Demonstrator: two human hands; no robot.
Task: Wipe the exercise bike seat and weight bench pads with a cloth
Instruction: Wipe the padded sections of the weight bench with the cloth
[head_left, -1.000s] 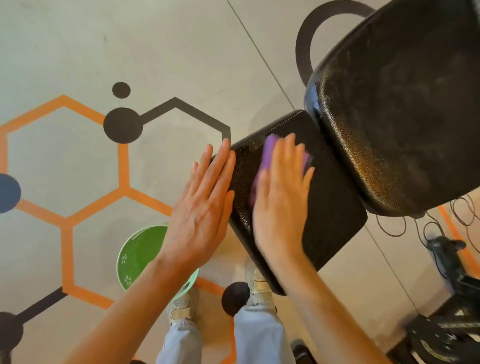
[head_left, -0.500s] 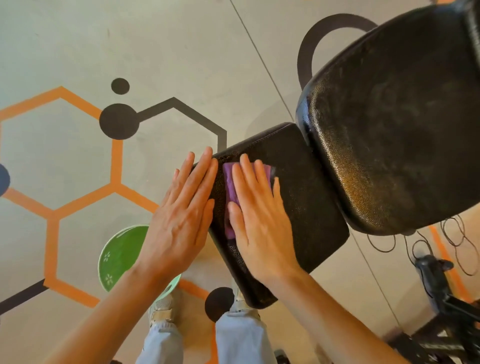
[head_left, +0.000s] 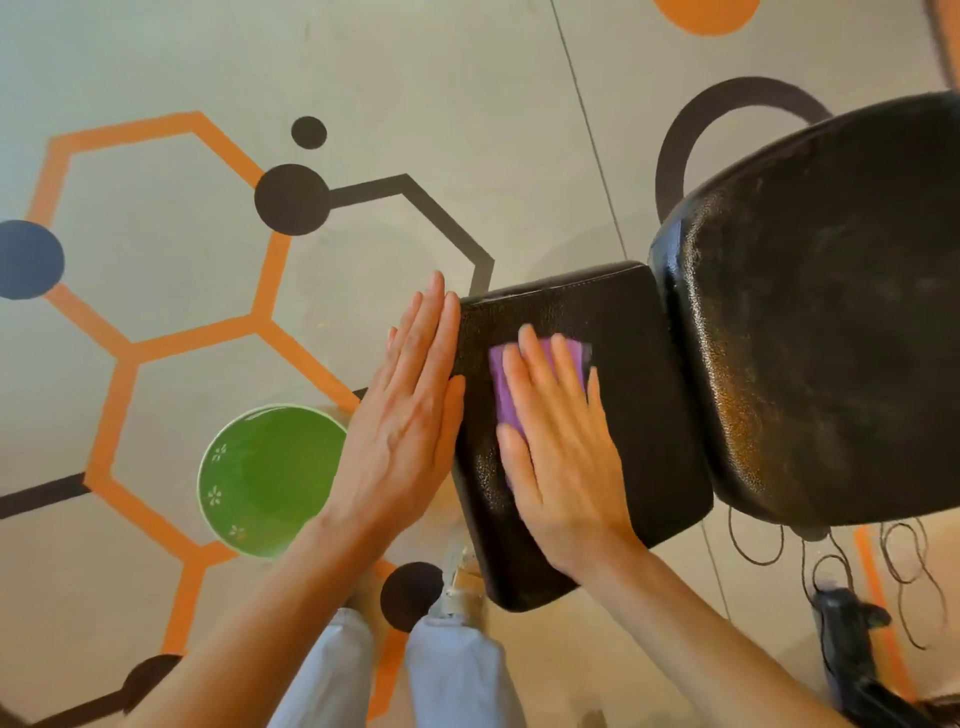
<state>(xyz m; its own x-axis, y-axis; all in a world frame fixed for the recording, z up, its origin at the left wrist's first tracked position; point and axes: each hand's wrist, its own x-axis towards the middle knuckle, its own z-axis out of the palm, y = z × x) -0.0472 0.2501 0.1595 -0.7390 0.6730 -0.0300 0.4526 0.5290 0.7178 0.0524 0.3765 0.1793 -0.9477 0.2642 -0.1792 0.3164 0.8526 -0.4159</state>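
Purple cloth is being pressed flat onto the small black bench pad by the right hand, fingers straight and slightly spread. Compared with half a second ago, the cloth has been moved away from the pad's left edge toward its middle; a second ago it was further up, near the large pad.

Left hand is still being held flat against the small pad's left side, fingers straight and close together.

Green bowl is sitting on the patterned floor, partly covered by the left wrist. Pale trouser legs are showing below.

No brand marks or readable writing are being shown; only small white flower motifs on the bowl.
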